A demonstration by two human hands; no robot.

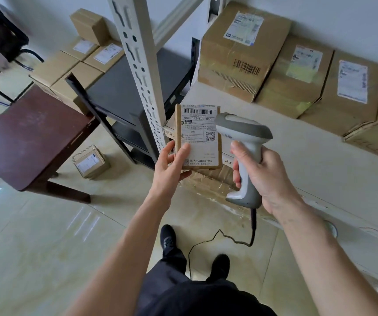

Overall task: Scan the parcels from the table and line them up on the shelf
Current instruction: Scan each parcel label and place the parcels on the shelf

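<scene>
From the head camera we look down on our two bare arms in front of a pale metal shelf (274, 156). Our left hand (169, 165) grips a small flat cardboard parcel (199, 135) from below, thumb laid across its white label and fingers curled behind it, holding it upright with the barcode at the top facing us. Our right hand (261, 174) is wrapped tightly round the handle of a grey barcode scanner (242, 137), whose head sits just beside the right edge of the parcel. The scanner's dark cable (236, 240) hangs down and curls over the tiled floor between our black shoes.

Along the shelf at the back wall stand four larger labelled boxes (242, 55) side by side, touching one another. A perforated shelf upright (142, 71) rises just left of the parcel. To the left we see a dark brown table (26, 137), a small parcel on the floor (91, 161) beside its leg, a black lower rack (124, 87) and a cluster of stacked boxes (76, 62) behind it.
</scene>
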